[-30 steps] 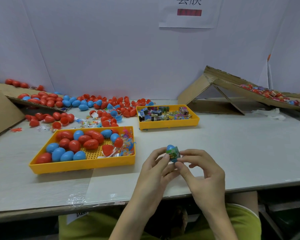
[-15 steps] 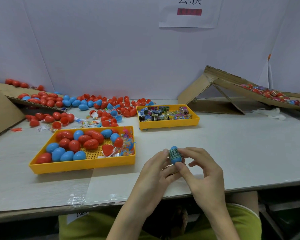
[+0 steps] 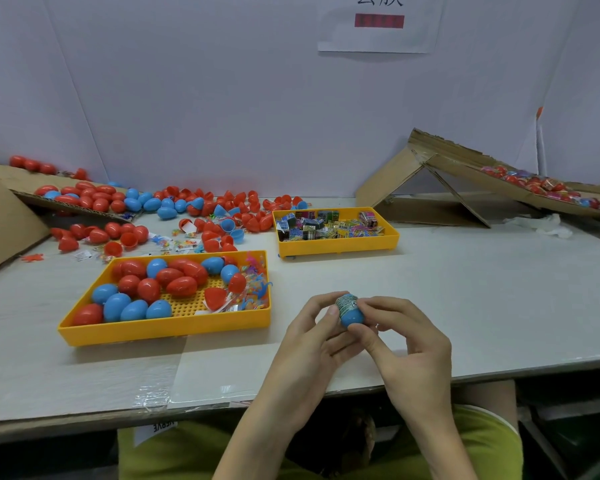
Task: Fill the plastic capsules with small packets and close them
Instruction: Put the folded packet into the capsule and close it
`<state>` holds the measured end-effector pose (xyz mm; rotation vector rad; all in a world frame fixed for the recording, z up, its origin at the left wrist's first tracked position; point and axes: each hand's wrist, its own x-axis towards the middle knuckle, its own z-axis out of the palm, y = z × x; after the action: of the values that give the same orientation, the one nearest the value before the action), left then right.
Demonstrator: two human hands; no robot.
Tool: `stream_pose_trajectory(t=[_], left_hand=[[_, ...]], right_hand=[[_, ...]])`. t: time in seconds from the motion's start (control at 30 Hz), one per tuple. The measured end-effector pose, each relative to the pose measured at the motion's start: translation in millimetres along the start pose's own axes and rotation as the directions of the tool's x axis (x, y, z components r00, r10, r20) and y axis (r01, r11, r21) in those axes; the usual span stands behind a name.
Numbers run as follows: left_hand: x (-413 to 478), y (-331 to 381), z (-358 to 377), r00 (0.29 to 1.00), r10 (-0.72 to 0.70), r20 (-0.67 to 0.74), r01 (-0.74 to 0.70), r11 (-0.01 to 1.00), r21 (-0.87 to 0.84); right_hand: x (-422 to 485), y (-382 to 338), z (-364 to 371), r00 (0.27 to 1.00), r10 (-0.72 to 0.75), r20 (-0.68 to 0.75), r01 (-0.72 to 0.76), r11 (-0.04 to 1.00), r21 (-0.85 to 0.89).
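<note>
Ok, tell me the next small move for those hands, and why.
Probably press the printed packet further down into the blue capsule half. The left hand and the right hand both pinch that half, and the packet seems to stick out of its top, so a second half likely could not close over it yet.

Held capsule (image 3: 353, 316): blue, its upper half banded in teal print with black marks. Near tray (image 3: 167, 329): orange-yellow, floor dotted with a grid of holes. Loose capsules (image 3: 182, 285) in it: red and blue. Far tray (image 3: 340, 247): same yellow. Packets (image 3: 326, 225): mixed black, green, pink, blue and yellow print. Table (image 3: 465, 299): pale grey. Cardboard ramp (image 3: 388, 181): brown. Wall sign (image 3: 379, 21): white, dark red bar. Garment (image 3: 492, 441): yellow-green.
</note>
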<state>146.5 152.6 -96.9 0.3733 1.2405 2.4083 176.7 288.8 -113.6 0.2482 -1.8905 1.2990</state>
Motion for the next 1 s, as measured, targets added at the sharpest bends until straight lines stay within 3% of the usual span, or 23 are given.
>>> stream_pose_trajectory(t=[1.0], left_hand=[[-1.4,-0.9,4.4,0.997,0.023,-0.076,-0.02,0.999,0.042]], right_hand=[[-2.2,-2.0,0.9,0.998,0.054,-0.038,-0.052,0.997,0.052]])
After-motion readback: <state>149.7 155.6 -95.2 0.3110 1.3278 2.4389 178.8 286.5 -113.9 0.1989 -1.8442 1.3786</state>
